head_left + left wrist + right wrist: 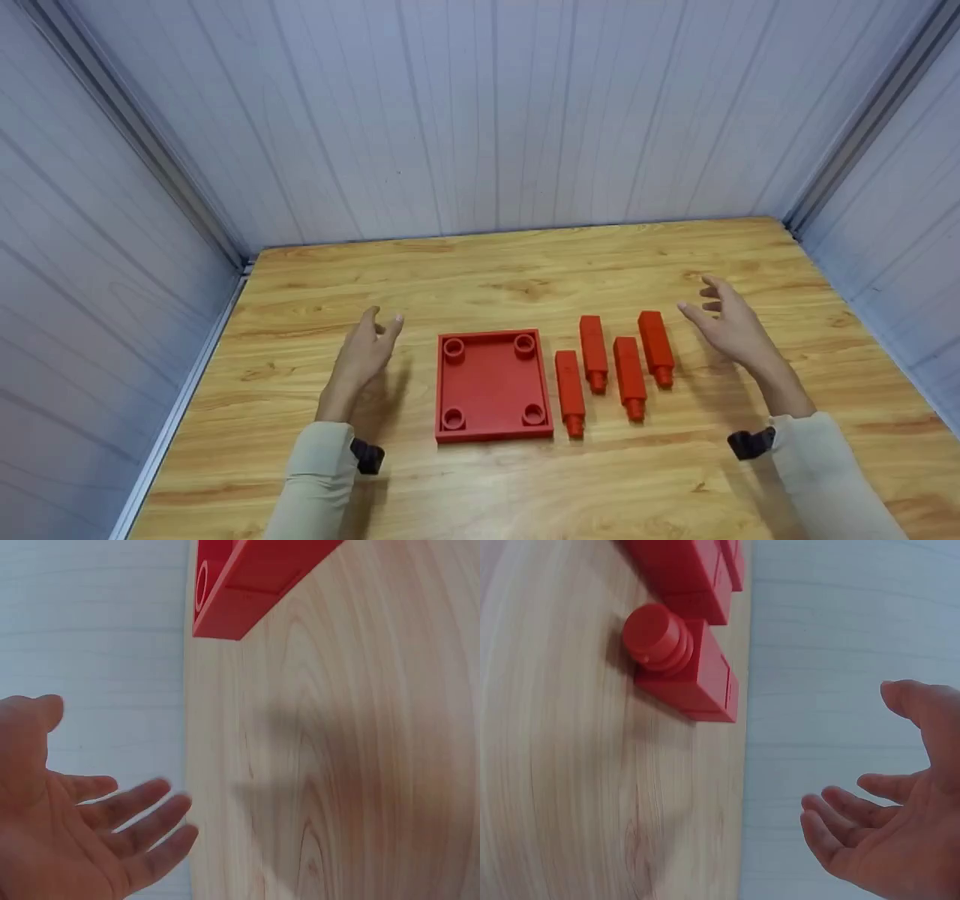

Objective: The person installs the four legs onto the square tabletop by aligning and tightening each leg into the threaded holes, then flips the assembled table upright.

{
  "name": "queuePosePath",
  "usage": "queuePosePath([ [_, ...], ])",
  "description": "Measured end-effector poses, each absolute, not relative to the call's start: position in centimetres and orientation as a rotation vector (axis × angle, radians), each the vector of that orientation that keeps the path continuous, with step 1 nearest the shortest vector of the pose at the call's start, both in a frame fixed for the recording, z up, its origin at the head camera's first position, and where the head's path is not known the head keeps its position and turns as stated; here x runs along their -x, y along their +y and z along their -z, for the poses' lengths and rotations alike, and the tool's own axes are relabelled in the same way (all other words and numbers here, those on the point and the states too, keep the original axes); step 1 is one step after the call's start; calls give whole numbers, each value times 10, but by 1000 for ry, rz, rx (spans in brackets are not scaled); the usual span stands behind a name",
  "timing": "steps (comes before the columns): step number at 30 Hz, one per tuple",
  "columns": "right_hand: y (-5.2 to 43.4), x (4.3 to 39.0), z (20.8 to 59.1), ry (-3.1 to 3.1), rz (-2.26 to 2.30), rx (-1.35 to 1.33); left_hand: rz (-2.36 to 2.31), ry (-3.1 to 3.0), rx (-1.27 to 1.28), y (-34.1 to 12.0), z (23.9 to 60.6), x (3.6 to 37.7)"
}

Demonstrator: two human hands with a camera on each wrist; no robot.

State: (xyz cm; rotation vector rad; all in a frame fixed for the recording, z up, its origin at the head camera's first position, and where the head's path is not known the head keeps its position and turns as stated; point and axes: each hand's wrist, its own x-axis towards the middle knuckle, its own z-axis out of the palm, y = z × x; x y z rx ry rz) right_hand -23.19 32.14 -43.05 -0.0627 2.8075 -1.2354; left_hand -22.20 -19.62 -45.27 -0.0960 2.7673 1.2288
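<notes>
1. While both hands hover above the wooden bench (480, 487), neither holds anything.
2. Left hand (365, 352): fingers straight and loosely spread, palm turned inward, just left of the red square base (491, 386), not touching it.
3. Right hand (731, 322): fingers relaxed and spread, near the rightmost red peg (655, 346), apart from it.
4. Four red pegs lie side by side right of the base, round ends toward the person; the leftmost peg (570, 391) lies just beside the base.
</notes>
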Motion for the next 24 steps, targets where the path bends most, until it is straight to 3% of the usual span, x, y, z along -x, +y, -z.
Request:
queuePosePath([
  [24, 315, 242, 452, 2301, 1481, -113, -1425, 2271, 38, -158, 474, 202],
])
